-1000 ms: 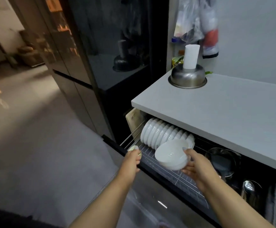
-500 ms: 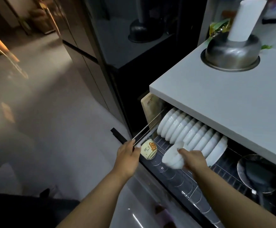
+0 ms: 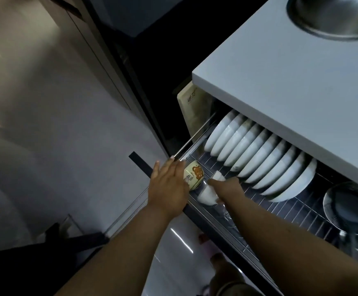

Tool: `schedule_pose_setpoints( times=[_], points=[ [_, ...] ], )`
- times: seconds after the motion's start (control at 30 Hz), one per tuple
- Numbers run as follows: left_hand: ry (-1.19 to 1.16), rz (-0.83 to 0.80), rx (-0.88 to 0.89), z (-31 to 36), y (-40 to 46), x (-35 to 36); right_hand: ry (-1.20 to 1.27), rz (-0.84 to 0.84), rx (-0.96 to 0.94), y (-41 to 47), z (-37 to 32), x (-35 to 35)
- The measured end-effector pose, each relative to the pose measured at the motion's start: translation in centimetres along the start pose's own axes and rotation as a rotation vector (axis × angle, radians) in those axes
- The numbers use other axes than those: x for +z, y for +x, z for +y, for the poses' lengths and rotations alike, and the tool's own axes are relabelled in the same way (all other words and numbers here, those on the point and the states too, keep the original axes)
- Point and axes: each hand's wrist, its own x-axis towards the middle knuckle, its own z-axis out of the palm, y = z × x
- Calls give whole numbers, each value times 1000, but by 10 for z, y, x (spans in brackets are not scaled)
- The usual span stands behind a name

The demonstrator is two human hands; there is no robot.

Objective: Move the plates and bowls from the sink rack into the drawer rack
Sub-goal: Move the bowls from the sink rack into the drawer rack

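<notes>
The right hand (image 3: 227, 186) is reaching down into the drawer rack (image 3: 280, 212) and is holding a small white bowl (image 3: 207, 195). Its fingers are going down around the bowl, so the bowl is sitting right under the hand, at the front of the rack. Most of the fingers are hiding behind the hand, so how tightly they are curling is hard to tell. The left hand (image 3: 169, 186) is lying flat and wide, with straight fingers, and is pressing against a little cup with a bear picture (image 3: 194, 175). The cup is lying on its side in the front left corner of the rack, just beside the white bowl. Behind both hands, a long row of white bowls (image 3: 259, 157) is standing on edge, leaning one against the next. To the right of the row, a shiny metal pot (image 3: 348, 208) is sitting in the rack. A grey counter (image 3: 291, 86) is hanging over the back of the drawer, and a big metal bowl (image 3: 333, 16) is resting on top of it. A pale cutting board (image 3: 192, 107) is standing at the left end of the drawer.
</notes>
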Motion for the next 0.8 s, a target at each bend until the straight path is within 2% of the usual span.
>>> schedule_pose_setpoints(
  times=[0.23, 0.5, 0.63, 0.8],
  points=[
    [24, 81, 36, -8, 3, 9, -21, 9, 69, 12, -8, 27],
    [16, 70, 42, -11, 4, 11, 34, -22, 124, 21, -11, 49],
    [28, 68, 42, -12, 5, 12, -36, -74, 86, 20, -15, 46],
    [32, 90, 30, -10, 3, 10, -180, -89, -59, 3, -18, 21]
  ],
)
